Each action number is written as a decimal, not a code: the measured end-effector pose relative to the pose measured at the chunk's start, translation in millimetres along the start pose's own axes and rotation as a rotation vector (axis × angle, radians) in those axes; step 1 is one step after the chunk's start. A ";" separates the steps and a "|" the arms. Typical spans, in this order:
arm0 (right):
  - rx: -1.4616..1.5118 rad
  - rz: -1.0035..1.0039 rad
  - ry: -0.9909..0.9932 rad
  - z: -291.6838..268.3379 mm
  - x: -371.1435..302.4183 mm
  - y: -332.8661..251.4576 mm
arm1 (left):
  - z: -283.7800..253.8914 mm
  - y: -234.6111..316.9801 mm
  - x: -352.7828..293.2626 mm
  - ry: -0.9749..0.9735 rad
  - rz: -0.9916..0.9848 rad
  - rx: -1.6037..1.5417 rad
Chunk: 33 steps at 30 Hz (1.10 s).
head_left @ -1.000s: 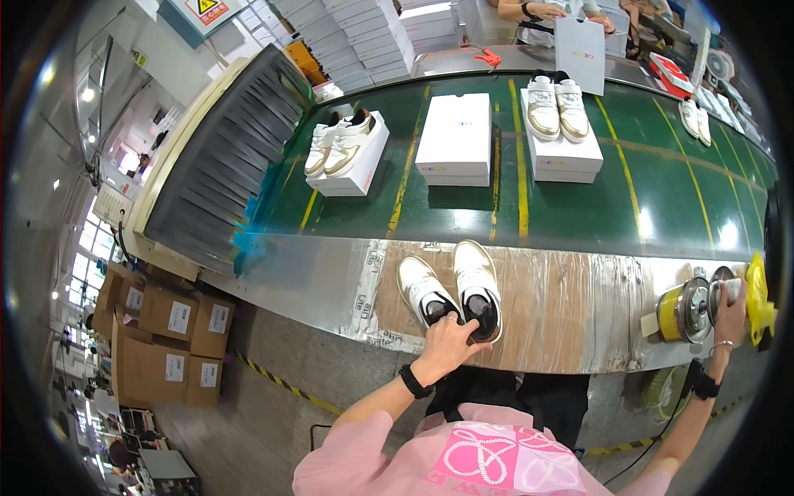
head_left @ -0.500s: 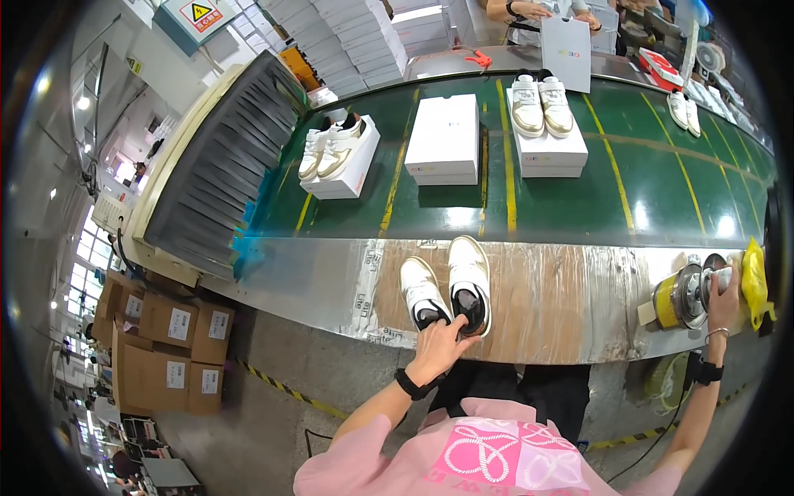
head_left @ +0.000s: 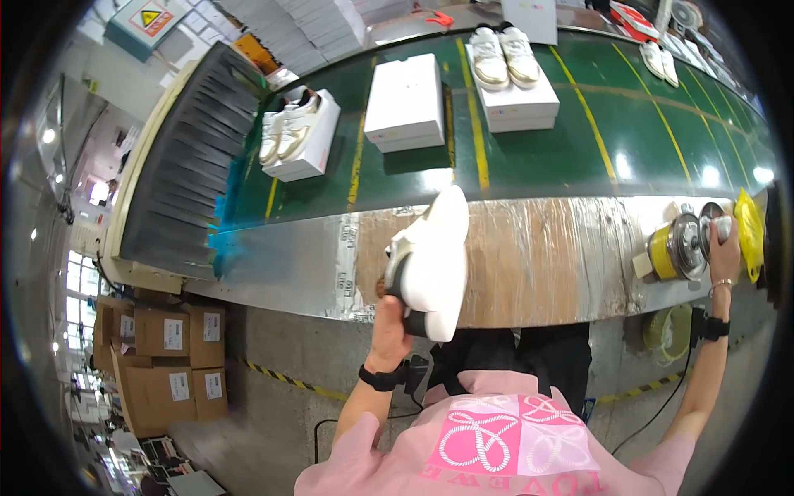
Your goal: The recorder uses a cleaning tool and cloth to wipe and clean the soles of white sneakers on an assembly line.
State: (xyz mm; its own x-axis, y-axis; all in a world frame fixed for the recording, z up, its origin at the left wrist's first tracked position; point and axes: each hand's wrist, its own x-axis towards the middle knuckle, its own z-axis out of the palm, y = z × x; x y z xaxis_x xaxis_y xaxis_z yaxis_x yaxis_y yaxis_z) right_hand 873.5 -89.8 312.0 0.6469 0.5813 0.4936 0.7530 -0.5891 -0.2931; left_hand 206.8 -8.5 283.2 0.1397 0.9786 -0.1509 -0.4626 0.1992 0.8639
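1. Both hands are busy: the left hand (head_left: 395, 324) grips a white shoe (head_left: 430, 263) at its dark heel end, sole turned up and toe pointing away, raised over the wrapped wooden ledge (head_left: 529, 248) at the conveyor's near edge.
2. At the far right, the right hand (head_left: 724, 248) closes around a small round metal piece (head_left: 710, 220) next to a yellow-and-metal device (head_left: 672, 248).
3. Judging by the pose, the shoe is mid-handling: lifted and turned over, not yet set on a box or on the green conveyor belt (head_left: 628, 124).
4. On the belt stand a box with white-and-gold shoes (head_left: 299, 136), a closed white box (head_left: 407, 101) and another box topped with a pair (head_left: 506, 76).
5. Hard to tell: what the right hand's piece is, whether a second shoe lies behind the raised one, and the items at the belt's far right edge, bent by the lens.
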 end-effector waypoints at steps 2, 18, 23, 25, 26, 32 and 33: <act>-0.078 -0.070 0.027 -3.7 6.7 7.9 | 6.6 -3.4 -2.9 0.108 -0.147 -0.189; 1.060 -0.060 -0.664 82.9 -240.1 -314.8 | -50.5 -86.9 -13.6 0.221 -0.351 -0.371; 0.983 -0.237 -0.698 65.3 -268.1 -353.4 | -65.0 -104.0 -12.5 0.262 -0.285 -0.285; 1.078 -0.479 -0.725 48.3 -277.7 -366.8 | -68.9 -101.2 -12.3 0.219 -0.321 -0.305; 1.148 -0.568 -0.743 41.0 -282.4 -372.4 | -69.1 -100.7 -12.0 0.172 -0.349 -0.323; 0.984 -0.219 -0.749 86.5 -252.5 -349.2 | -70.9 -103.5 -13.6 0.231 -0.286 -0.210; 0.947 -0.084 -0.780 98.4 -242.2 -343.2 | -72.0 -105.3 -12.6 0.243 -0.283 -0.160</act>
State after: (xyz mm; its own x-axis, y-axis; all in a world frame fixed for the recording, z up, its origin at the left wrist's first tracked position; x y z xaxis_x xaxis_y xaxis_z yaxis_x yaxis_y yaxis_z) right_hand 470.2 26.8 212.5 0.2459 0.9692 0.0134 0.3759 -0.0826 -0.9230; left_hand 190.8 -38.2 159.5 0.0792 0.8637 -0.4977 -0.5684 0.4493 0.6892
